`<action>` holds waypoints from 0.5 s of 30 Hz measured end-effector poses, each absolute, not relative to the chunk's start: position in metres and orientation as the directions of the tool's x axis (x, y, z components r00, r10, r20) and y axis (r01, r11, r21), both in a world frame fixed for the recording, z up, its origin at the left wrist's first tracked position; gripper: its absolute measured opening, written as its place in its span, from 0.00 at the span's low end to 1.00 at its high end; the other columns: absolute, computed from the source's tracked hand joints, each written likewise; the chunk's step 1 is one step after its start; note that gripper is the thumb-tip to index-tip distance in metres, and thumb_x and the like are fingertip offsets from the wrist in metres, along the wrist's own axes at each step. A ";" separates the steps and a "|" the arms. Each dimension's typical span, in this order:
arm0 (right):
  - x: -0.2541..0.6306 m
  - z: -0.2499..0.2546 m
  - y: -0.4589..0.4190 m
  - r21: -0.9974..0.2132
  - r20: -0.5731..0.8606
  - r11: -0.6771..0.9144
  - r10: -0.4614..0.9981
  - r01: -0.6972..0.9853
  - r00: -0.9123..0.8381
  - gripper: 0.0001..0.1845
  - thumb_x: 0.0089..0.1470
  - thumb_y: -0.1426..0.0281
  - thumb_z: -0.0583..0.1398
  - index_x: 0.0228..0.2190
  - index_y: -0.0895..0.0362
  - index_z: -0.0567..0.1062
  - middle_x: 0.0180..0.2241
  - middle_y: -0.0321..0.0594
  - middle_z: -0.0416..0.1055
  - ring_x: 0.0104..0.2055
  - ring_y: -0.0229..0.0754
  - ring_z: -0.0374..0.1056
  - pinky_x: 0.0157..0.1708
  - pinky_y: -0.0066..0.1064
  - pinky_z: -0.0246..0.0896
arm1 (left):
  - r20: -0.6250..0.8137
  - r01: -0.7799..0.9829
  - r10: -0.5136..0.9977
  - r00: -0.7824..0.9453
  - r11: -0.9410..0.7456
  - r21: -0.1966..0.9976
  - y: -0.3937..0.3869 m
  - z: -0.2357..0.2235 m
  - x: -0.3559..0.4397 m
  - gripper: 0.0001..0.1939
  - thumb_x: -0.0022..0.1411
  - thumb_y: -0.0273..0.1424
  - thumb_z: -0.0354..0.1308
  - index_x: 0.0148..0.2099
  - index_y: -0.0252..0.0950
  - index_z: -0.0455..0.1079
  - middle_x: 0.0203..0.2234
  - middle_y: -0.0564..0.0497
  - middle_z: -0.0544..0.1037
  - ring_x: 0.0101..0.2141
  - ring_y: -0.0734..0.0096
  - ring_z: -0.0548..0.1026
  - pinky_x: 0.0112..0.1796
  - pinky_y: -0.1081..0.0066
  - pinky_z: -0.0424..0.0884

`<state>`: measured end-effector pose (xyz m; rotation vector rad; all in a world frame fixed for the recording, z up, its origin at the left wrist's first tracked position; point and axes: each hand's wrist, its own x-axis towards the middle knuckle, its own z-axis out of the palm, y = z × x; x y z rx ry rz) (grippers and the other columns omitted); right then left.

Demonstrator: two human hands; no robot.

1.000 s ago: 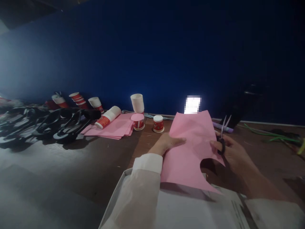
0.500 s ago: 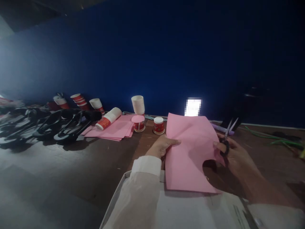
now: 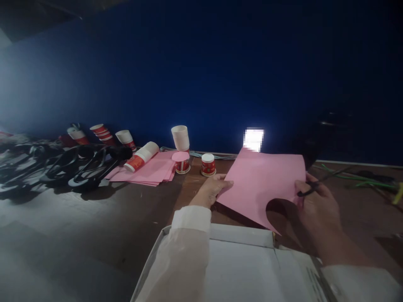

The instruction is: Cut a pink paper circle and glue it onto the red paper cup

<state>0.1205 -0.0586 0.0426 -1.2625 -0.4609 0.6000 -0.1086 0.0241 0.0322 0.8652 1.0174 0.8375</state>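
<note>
A sheet of pink paper (image 3: 252, 184) with a rounded cut-out in its near edge hangs tilted between my two hands. My left hand (image 3: 214, 189) pinches its left edge, thumb on top. At the right edge, my right hand (image 3: 317, 203) grips the paper between thumb and fingers. That same hand keeps hold of black-handled scissors (image 3: 310, 188), whose blades point up to the right and look blurred. Past my left hand, a short red cup (image 3: 208, 165) stands upside down, and another red cup (image 3: 182, 166) carries a pink paper disc (image 3: 180, 156).
A white box (image 3: 239, 268) lies close to me under my forearms. To the left are stacked pink sheets (image 3: 154, 170) with paper cups (image 3: 143, 156) lying on them, and black strapped objects (image 3: 91, 170). Green strips (image 3: 362, 178) lie far right. A blue wall (image 3: 201, 75) rises behind.
The pink sheet has swung away from me and turned, its near edge lifting off the white box. My right hand has moved slightly right, and the scissors have tipped over to the right.
</note>
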 end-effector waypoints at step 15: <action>0.105 0.052 -0.062 -0.961 -0.090 0.147 0.633 -0.234 0.769 0.22 0.32 0.69 0.70 0.36 0.54 0.78 0.24 0.29 0.69 0.21 0.31 0.58 0.17 0.23 0.51 | -0.406 0.354 0.675 0.616 0.223 0.908 -0.064 0.023 -0.015 0.29 0.64 0.56 0.52 0.23 0.38 0.68 0.17 0.50 0.70 0.20 0.70 0.67 0.26 0.68 0.64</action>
